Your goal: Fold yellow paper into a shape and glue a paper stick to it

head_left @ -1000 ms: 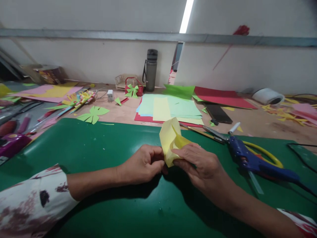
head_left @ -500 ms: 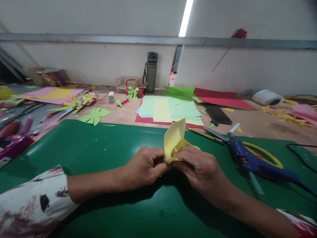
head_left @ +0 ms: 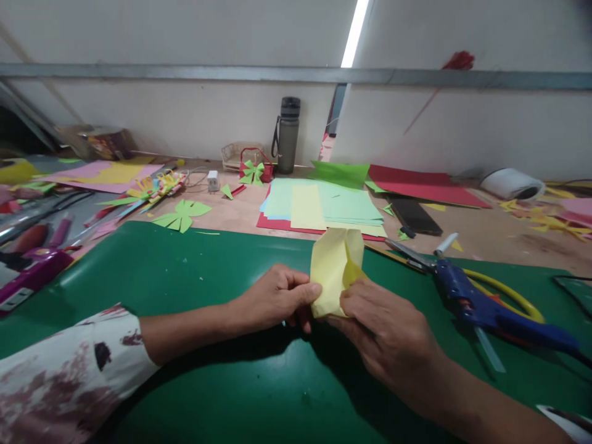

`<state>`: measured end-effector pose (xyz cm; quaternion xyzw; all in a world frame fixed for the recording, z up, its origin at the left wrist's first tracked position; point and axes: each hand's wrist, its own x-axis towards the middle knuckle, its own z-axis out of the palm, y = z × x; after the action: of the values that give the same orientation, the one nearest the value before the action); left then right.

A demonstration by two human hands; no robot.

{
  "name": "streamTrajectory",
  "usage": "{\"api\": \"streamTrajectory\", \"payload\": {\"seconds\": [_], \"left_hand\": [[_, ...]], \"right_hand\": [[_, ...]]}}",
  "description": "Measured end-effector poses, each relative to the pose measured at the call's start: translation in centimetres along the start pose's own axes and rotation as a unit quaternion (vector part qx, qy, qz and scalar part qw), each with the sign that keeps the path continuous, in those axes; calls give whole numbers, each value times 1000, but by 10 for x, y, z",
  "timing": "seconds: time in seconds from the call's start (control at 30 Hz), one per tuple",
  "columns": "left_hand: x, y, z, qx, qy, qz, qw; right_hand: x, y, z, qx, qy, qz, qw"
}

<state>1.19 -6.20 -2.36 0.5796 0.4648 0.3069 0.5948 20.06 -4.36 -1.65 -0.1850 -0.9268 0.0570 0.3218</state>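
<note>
A folded piece of yellow paper (head_left: 329, 271) is held upright between my two hands, above a green mat (head_left: 222, 394). My left hand (head_left: 277, 296) pinches its left edge, thumb on the near face. At the lower right side, my right hand (head_left: 388, 327) grips the paper, with fingers bent over its edge. The paper has an open fold on the right and a flap standing at the top. Its underside and the fingertips behind it are hidden.
To the right lie a blue glue gun (head_left: 490, 314), scissors (head_left: 416, 256) and a yellow ring (head_left: 513, 293). Behind the mat are stacked paper sheets (head_left: 351, 206), a phone (head_left: 411, 214) and a bottle (head_left: 288, 139). Green paper leaves (head_left: 181, 216) and a purple power strip (head_left: 37, 274) sit left.
The yellow paper has turned so that its broad face shows toward me. My left thumb has moved up onto that face. The view has shifted slightly left.
</note>
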Motion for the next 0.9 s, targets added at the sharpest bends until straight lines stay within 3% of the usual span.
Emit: {"api": "streamTrajectory", "payload": {"seconds": [0.17,0.3,0.73,0.9], "left_hand": [[-1,0,2,2,17,5,1000],[-3,-1,5,95,54,72,991],[-3,-5,6,306,74,158,936],[-4,-6,6,316,64,167,932]], "right_hand": [[0,-2,-2,3,-5,16,1000],[-1,-1,-1,2,6,16,1000],[-2,-1,1,45,2,27,999],[0,0,1,39,10,35,999]]}}
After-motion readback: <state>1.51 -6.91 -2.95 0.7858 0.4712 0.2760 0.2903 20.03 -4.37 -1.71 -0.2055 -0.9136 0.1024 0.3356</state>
